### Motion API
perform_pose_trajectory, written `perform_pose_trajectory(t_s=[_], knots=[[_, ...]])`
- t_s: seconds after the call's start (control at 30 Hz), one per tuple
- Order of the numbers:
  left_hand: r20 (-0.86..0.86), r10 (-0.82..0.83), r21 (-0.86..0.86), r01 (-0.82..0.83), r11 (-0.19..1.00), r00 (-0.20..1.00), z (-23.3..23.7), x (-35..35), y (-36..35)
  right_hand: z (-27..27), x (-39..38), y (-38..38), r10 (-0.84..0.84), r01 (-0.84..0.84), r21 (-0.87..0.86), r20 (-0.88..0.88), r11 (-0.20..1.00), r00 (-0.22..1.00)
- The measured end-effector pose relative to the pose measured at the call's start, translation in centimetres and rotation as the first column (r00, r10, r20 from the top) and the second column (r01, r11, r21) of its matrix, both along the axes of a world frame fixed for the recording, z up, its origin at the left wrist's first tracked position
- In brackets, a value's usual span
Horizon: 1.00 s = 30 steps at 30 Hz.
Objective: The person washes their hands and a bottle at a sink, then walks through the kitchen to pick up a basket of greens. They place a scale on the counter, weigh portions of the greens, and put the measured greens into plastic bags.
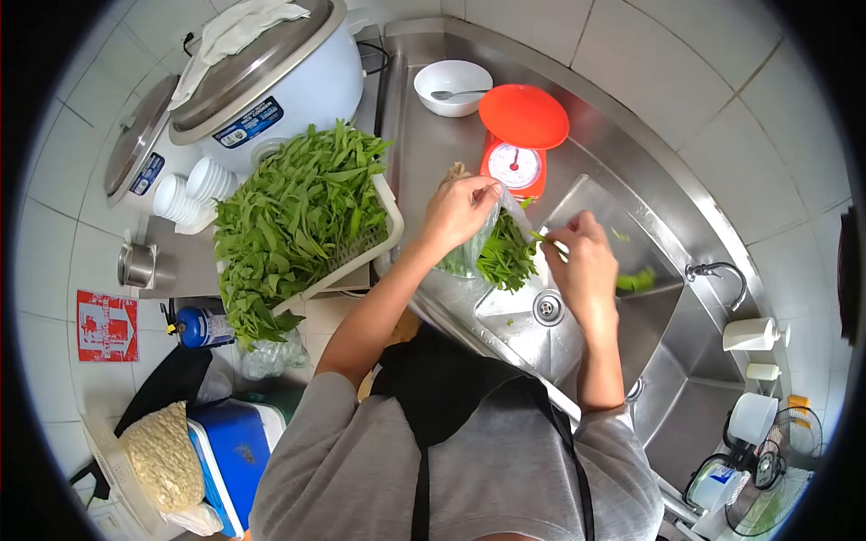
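My left hand (pixel 458 216) pinches the rim of a clear plastic bag (pixel 476 245) over the near part of the sink. Cut leafy greens (pixel 507 254) show inside the bag and at its mouth. Just to the right, my right hand (pixel 585 269) is closed around a green sprig, whose stem points toward the bag. A blurred piece of green leaf (pixel 637 280) shows right of that hand, over the basin. Beyond the bag stands an orange kitchen scale (pixel 526 117) with a round dial.
A white basket (pixel 393 215) heaped with leafy greens (pixel 302 212) stands at left, beside large rice cookers (pixel 298 86) and stacked white cups (pixel 185 194). A white bowl (pixel 444 81) with a spoon sits behind. The steel sink (pixel 595 203) has a tap (pixel 722 272) at right.
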<state>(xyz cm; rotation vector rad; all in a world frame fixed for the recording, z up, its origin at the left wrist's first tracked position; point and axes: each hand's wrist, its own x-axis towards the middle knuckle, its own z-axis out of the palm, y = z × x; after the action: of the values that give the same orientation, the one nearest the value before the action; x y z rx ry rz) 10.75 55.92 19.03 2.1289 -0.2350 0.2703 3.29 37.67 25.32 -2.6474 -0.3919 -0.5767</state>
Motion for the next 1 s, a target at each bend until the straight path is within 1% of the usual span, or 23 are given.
perform_pose_trajectory(t_s=[0.03, 0.1, 0.17, 0.27, 0.3, 0.33, 0.37, 0.43, 0.47, 0.5, 0.53, 0.57, 0.6, 0.63, 0.67, 0.73, 0.77, 0.8, 0.83, 0.87, 0.9, 0.97, 1.0], knots=[[0.008, 0.005, 0.019, -0.005, 1.0, 1.0, 0.0, -0.1, 0.2, 1.4, -0.7, -0.1, 0.01, -0.01, 0.03, 0.007, 0.999, 1.0], [-0.034, -0.008, 0.0, 0.008, 1.0, 0.999, 0.1, 0.0, 0.6, 2.8, -1.7, 0.2, -0.004, 0.04, 0.445, -0.082, 0.895, 0.997], [-0.081, -0.024, -0.021, 0.023, 1.0, 0.996, -0.1, 0.1, 0.9, 2.7, -2.0, 0.7, -0.013, 0.027, 0.453, -0.035, 0.891, 0.999], [-0.113, -0.105, -0.138, 0.089, 0.986, 0.988, -0.5, 0.3, 0.9, -1.3, -0.4, 2.2, 0.053, 0.084, 0.601, -0.207, 0.795, 0.977], [-0.117, -0.13, -0.149, 0.112, 0.982, 0.985, -0.5, 0.3, 1.0, -3.7, 0.3, 3.0, 0.148, 0.112, 0.733, -0.281, 0.671, 0.948], [-0.122, -0.152, -0.16, 0.131, 0.978, 0.981, -0.5, 0.3, 1.2, -6.2, 1.0, 3.8, 0.247, 0.074, 0.863, -0.224, 0.5, 0.943], [-0.115, -0.138, -0.161, 0.119, 0.98, 0.984, -0.5, 0.3, 1.3, -7.1, 1.2, 5.0, 0.236, 0.012, 0.908, -0.122, 0.418, 0.964], [-0.163, -0.206, -0.371, 0.133, 0.919, 0.965, -0.6, 0.0, 1.5, -10.8, 2.6, 5.2, 0.145, -0.232, 0.687, 0.183, 0.689, 0.972], [-0.106, -0.177, -0.31, 0.136, 0.941, 0.979, -0.1, -0.3, 1.6, -11.7, 3.1, 5.0, 0.156, -0.242, 0.685, 0.186, 0.687, 0.97], [-0.103, -0.168, -0.311, 0.129, 0.942, 0.98, 0.1, -0.6, 1.6, -12.6, 3.5, 4.4, 0.206, -0.225, 0.501, 0.095, 0.836, 0.974], [-0.114, -0.259, -0.313, 0.213, 0.926, 0.959, 0.2, -0.9, 1.4, -13.3, 4.1, 4.0, 0.231, -0.222, 0.282, -0.002, 0.934, 0.973], [-0.125, -0.345, -0.314, 0.293, 0.903, 0.93, 0.6, -1.4, 1.3, -14.2, 5.0, 3.6, 0.244, -0.235, 0.279, 0.003, 0.931, 0.97], [-0.126, -0.389, -0.222, 0.356, 0.908, 0.913, 1.0, -2.0, 0.8, -15.2, 5.9, 3.5, 0.217, -0.207, 0.266, -0.007, 0.941, 0.976], [-0.044, -0.388, -0.264, 0.364, 0.893, 0.92, 0.2, -2.6, -0.3, -15.8, 6.4, 4.0, 0.198, -0.188, 0.256, -0.016, 0.948, 0.98], [0.015, -0.378, -0.21, 0.373, 0.904, 0.926, -0.7, -3.0, -1.5, -13.9, 5.6, 4.9, 0.232, -0.134, 0.418, -0.193, 0.898, 0.953], [0.14, -0.321, -0.142, 0.34, 0.93, 0.937, -0.9, -3.1, -2.5, -16.7, 6.6, 4.9, 0.324, -0.221, 0.478, -0.143, 0.85, 0.935], [0.059, -0.302, -0.156, 0.308, 0.938, 0.951, -0.2, -3.3, -2.3, -16.4, 7.1, 5.3, 0.375, -0.279, 0.524, -0.084, 0.805, 0.923], [0.034, -0.274, -0.195, 0.275, 0.941, 0.961, 0.5, -3.4, -1.9, -15.8, 7.5, 4.8, 0.379, -0.278, 0.443, -0.156, 0.852, 0.912], [0.012, -0.248, -0.235, 0.244, 0.941, 0.969, 1.0, -3.2, -1.5, -12.2, 7.1, 4.4, 0.372, -0.281, 0.353, -0.222, 0.892, 0.901], [0.166, -0.162, -0.301, 0.207, 0.931, 0.973, 0.0, -2.5, -1.3, -9.0, 6.2, 3.5, 0.374, -0.325, 0.187, -0.383, 0.927, 0.845], [0.168, -0.142, -0.295, 0.187, 0.937, 0.976, 0.7, -2.6, -0.6, -5.8, 4.9, 2.4, 0.331, -0.379, 0.019, -0.531, 0.925, 0.78], [0.058, -0.069, -0.48, 0.088, 0.873, 0.996, 3.6, -3.2, 0.4, 0.2, 1.6, 0.8, 0.536, -0.511, 0.163, -0.229, 0.844, 0.813], [-0.011, -0.172, -0.58, 0.134, 0.803, 0.985, 4.5, -3.6, 0.7, 2.7, 0.5, 0.2, 0.516, -0.475, 0.211, -0.245, 0.855, 0.82]])
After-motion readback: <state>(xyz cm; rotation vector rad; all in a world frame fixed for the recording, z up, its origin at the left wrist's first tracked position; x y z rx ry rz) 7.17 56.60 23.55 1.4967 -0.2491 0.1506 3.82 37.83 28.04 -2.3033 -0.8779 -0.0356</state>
